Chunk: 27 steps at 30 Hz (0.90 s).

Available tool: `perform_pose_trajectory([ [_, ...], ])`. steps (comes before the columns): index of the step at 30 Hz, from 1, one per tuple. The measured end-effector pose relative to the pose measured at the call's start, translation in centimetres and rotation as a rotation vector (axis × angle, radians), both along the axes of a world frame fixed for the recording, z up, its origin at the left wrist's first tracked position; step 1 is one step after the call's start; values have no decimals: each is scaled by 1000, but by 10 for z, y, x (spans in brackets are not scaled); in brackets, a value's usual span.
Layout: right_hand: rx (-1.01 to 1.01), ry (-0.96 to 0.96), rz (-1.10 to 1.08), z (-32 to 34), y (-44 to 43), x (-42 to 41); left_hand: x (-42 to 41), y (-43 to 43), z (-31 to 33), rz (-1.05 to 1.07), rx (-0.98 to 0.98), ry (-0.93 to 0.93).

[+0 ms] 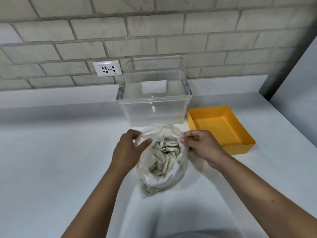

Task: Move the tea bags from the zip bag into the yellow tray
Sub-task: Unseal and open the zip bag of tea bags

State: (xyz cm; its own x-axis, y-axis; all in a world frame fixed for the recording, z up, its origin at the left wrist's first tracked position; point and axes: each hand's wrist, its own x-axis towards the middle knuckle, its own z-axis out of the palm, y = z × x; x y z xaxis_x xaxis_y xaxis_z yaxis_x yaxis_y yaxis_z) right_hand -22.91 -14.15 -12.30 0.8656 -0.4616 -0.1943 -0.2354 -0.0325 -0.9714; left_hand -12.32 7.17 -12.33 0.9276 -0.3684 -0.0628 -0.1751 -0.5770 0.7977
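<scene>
A clear zip bag (pixel 159 179) stands on the white counter, its mouth pulled wide. Several pale tea bags (pixel 164 157) are packed inside it. My left hand (pixel 130 148) pinches the left side of the bag's rim, thumb inside the mouth. My right hand (pixel 200 145) pinches the right side of the rim. The yellow tray (pixel 247 133) lies to the right of the bag, just beyond my right hand, with nothing in it.
A clear plastic tub (pixel 152 109) stands directly behind the bag against the brick wall. A wall socket (pixel 107 68) sits to its left. A grey panel (pixel 295 73) bounds the counter at the far right.
</scene>
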Motion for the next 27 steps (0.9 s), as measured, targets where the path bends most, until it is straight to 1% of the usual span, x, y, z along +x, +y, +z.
perform_pose_trajectory([
  [2,44,-4,29,0,1,1,-1,-8,4,-68,8,-80],
  [5,76,-45,-9,1,-8,1,1,-7,5,-97,-6,-110],
  [6,62,-54,-13,1,-10,0,2,-4,3,-97,57,-167],
  [8,13,-50,14,2,-9,1,0,-6,4,-124,205,-378],
  [9,-8,-45,39,2,-7,3,-1,-11,7,-165,232,-477],
  [10,-23,-45,60,2,-6,5,-2,-18,9,-233,209,-548],
  [12,-91,-51,74,4,-2,9,-2,-34,15,-388,148,-604],
  [13,-205,-26,83,4,-1,10,-3,-40,18,-446,147,-596],
  [14,-368,39,113,4,1,10,-1,-45,18,-477,172,-578],
  [15,-530,143,164,5,3,8,0,-47,17,-484,199,-547],
  [16,-643,250,235,6,6,5,3,-48,15,-479,210,-501],
  [17,-679,329,297,7,8,3,6,-48,15,-471,194,-438],
  [18,-655,365,328,8,7,1,10,-48,14,-467,147,-357],
  [19,-618,355,313,10,5,1,15,-48,15,-458,75,-266],
  [20,-595,304,254,12,1,2,18,-48,17,-437,-11,-176],
  [22,-614,159,76,18,-7,7,21,-47,24,-349,-174,-22],
  [23,-629,94,12,20,-10,10,21,-47,26,-286,-257,42],
  [25,-642,17,-40,23,-10,14,17,-48,29,-119,-424,143],
  [27,-681,60,-38,19,-6,15,12,-43,24,90,-561,222],
])
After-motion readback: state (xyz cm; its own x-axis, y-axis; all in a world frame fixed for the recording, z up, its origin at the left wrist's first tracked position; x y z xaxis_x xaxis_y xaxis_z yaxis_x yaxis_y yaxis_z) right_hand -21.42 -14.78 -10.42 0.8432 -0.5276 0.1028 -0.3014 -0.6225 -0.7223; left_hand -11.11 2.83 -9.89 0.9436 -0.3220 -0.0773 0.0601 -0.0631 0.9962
